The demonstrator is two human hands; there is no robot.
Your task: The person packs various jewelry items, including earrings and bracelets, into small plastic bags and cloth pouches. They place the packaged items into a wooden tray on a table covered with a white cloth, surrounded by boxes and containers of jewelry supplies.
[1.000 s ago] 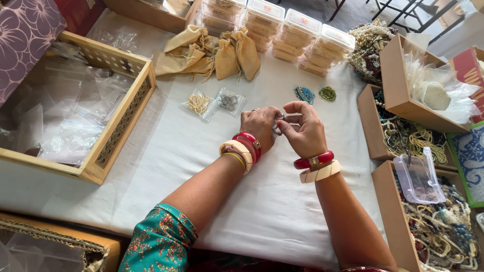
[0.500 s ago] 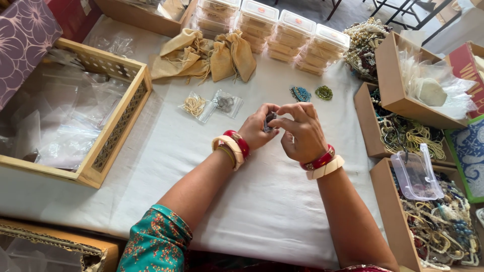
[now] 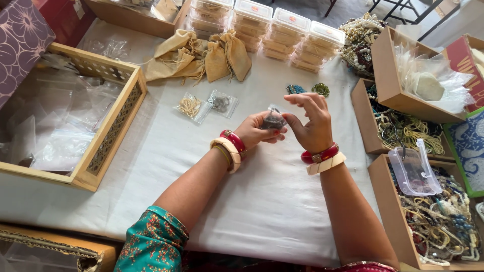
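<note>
Two hands meet over the middle of a white-covered surface [image 3: 166,151], both wearing red and cream bangles at the wrist. The left hand [image 3: 257,131] cups a small clear bag [image 3: 274,121] with something dark and greyish inside, fingers curled under and around it so it sits in the palm. The right hand [image 3: 313,123] is right beside it, thumb tip touching the bag's edge, while the other fingers are lifted and loosely spread above, not pinching anything that I can see.

Just behind the hands, two more little clear packets [image 3: 204,106] lie flat on the cloth, one with cream beads, one with grey bits. Near those sit a blue beaded piece [image 3: 295,89] and a green beaded piece [image 3: 320,89]. A heap of tan drawstring pouches [image 3: 201,55] lies further back, with stacked clear lidded tubs [image 3: 267,25] behind them.

Off to the left there's a wooden lattice tray [image 3: 118,121] full of empty clear bags. On the right, cardboard boxes [image 3: 383,126] hold tangled bead necklaces, and a clear plastic tub [image 3: 414,171] rests on the edge of one.
</note>
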